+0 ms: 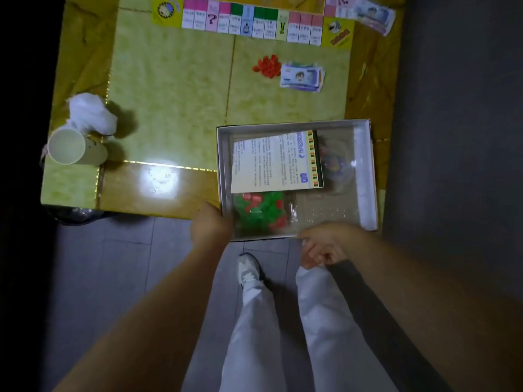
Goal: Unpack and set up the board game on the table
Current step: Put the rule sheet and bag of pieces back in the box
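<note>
- My left hand (210, 224) grips the box (364, 176) at its near left corner. The box sits on the near right corner of the counter (169, 89), and its near edge seems to hang a little past the counter's rim.
- My right hand (325, 246) is at the box's near rim with its fingers (312, 251) curled. I cannot tell whether they hold anything.
- The box looks like thin card, so I expect it to be light and a bit floppy. I'd steady it by a corner, not squeeze it mid-wall.
- The bag of green and red houses (259, 212) lies in the near left part of the box, partly under the rule sheet (274, 162). Its clear film is probably slick and slack, so I'd pinch a bunch of loose film. Small pieces could spill if it is open.
- The rule sheet is limp paper, and I'd lift it by a free edge.
- A clear packet (335, 162) right of the sheet is too blurred to name.
</note>
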`<state>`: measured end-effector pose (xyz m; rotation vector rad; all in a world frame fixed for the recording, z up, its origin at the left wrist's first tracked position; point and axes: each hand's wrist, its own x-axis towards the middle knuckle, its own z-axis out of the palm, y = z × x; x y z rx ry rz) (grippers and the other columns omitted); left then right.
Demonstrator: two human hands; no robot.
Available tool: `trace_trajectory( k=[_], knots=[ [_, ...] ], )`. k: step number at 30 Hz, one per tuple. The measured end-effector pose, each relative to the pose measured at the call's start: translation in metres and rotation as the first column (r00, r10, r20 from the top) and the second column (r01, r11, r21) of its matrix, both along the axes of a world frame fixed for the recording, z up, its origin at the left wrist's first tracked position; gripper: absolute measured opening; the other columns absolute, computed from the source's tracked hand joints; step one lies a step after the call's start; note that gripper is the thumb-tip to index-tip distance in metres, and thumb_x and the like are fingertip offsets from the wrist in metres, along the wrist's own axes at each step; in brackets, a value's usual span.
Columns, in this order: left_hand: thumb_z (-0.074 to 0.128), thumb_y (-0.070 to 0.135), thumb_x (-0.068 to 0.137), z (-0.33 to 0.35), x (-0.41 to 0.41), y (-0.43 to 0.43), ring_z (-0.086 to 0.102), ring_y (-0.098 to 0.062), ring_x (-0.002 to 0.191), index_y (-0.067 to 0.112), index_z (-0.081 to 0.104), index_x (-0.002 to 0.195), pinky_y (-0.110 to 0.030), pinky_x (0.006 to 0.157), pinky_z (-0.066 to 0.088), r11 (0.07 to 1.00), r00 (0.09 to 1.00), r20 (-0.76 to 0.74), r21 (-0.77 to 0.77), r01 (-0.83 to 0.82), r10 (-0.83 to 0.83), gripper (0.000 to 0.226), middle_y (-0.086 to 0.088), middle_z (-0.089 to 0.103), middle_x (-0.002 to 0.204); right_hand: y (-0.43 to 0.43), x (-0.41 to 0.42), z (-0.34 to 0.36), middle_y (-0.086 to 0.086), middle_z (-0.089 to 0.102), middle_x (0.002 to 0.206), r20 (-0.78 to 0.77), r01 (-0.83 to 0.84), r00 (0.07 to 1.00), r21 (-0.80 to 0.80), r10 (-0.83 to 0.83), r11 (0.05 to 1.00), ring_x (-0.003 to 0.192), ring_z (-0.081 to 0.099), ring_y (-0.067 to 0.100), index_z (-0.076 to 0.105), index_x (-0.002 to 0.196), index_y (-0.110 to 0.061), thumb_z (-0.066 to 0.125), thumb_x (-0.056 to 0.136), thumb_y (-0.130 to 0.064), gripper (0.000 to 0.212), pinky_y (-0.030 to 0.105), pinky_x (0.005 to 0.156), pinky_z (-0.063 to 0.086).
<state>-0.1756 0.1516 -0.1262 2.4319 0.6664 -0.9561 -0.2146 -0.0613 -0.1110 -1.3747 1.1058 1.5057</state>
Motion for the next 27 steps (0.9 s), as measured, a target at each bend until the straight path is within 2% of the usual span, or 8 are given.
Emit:
trace_trajectory(
  k=[3,7,9,13,18,21,24,27],
  knots=[
    [0.061,0.020,0.086,-0.011,-0.012,0.011,0.065,-0.036,0.082,0.012,0.049,0.094,-0.045,0.078,0.056,0.998,0.999,-0.034,-0.057,-0.036,0.034,0.017,-0.012,0.064,0.088,0.020,-0.020,-0.014,0.011,0.057,0.062,0.148,0.341,0.935,-0.135,-0.322,0.930,0.046,0.057,0.018,0.052,0.079,-0.005,0.044,0.098,-0.017,0.024,0.015,0.036,0.035],
    [0.068,0.021,0.080,-0.021,-0.019,0.019,0.067,-0.033,0.083,0.016,0.049,0.095,-0.037,0.079,0.052,0.998,0.999,-0.035,-0.070,0.001,-0.003,0.024,-0.012,0.070,0.089,0.039,-0.026,-0.033,0.009,0.059,0.061,0.280,0.520,0.846,-0.247,-0.454,0.818,0.034,0.054,0.011,0.053,0.067,-0.007,0.045,0.093,-0.012,0.028,0.013,0.035,0.034],
    [0.072,0.024,0.077,-0.024,-0.019,0.020,0.067,-0.032,0.084,0.015,0.051,0.095,-0.039,0.081,0.054,0.997,1.000,-0.028,-0.076,-0.006,0.004,0.028,-0.011,0.069,0.089,0.043,-0.026,-0.037,0.008,0.059,0.060,0.284,0.528,0.842,-0.258,-0.459,0.809,0.033,0.054,0.010,0.054,0.068,-0.008,0.049,0.094,-0.019,0.029,0.011,0.035,0.033],
    [0.075,0.026,0.074,-0.032,-0.017,0.026,0.068,-0.031,0.081,0.018,0.054,0.091,-0.042,0.079,0.056,0.993,1.000,-0.024,-0.118,0.012,-0.015,0.028,-0.009,0.069,0.086,0.060,-0.030,-0.032,0.006,0.058,0.069,0.133,0.530,0.845,-0.086,-0.517,0.844,0.052,0.058,0.013,0.053,0.078,-0.012,0.054,0.093,-0.026,0.020,0.009,0.036,0.034],
    [0.075,0.008,0.075,-0.037,-0.021,0.035,0.071,-0.030,0.071,0.015,0.054,0.092,-0.047,0.080,0.058,0.961,0.988,-0.126,-0.248,-0.120,0.091,0.028,-0.008,0.066,0.074,0.080,-0.029,-0.033,0.008,0.057,0.069,0.181,0.659,0.744,-0.038,-0.643,0.751,0.058,0.058,0.015,0.049,0.078,-0.011,0.047,0.096,-0.016,0.019,0.013,0.037,0.040],
    [0.076,0.012,0.068,-0.039,-0.023,0.031,0.071,-0.031,0.075,0.017,0.052,0.083,-0.047,0.080,0.058,0.950,0.984,-0.107,-0.264,-0.169,0.145,0.028,-0.007,0.067,0.070,0.083,-0.027,-0.037,0.007,0.057,0.069,0.201,0.676,0.728,-0.051,-0.655,0.736,0.059,0.057,0.014,0.049,0.078,-0.010,0.044,0.096,-0.010,0.018,0.013,0.036,0.042],
    [0.074,0.016,0.073,-0.036,-0.026,0.026,0.068,-0.030,0.078,0.019,0.050,0.071,-0.037,0.075,0.056,0.988,0.999,-0.022,-0.152,-0.035,0.032,0.024,-0.010,0.070,0.078,0.089,-0.029,-0.044,0.007,0.058,0.065,0.254,0.698,0.709,-0.114,-0.658,0.707,0.050,0.058,0.013,0.050,0.077,-0.008,0.046,0.095,-0.012,0.019,0.014,0.035,0.042],
    [0.070,0.018,0.079,-0.033,-0.029,0.024,0.064,-0.029,0.082,0.011,0.057,0.081,-0.030,0.065,0.042,0.993,0.993,0.050,-0.045,0.112,-0.110,0.014,-0.009,0.067,0.081,0.098,-0.036,-0.053,0.008,0.057,0.062,0.333,0.760,0.643,-0.166,-0.689,0.629,0.032,0.053,0.009,0.051,0.075,-0.005,0.050,0.096,-0.015,0.023,0.014,0.033,0.041]
  ],
)
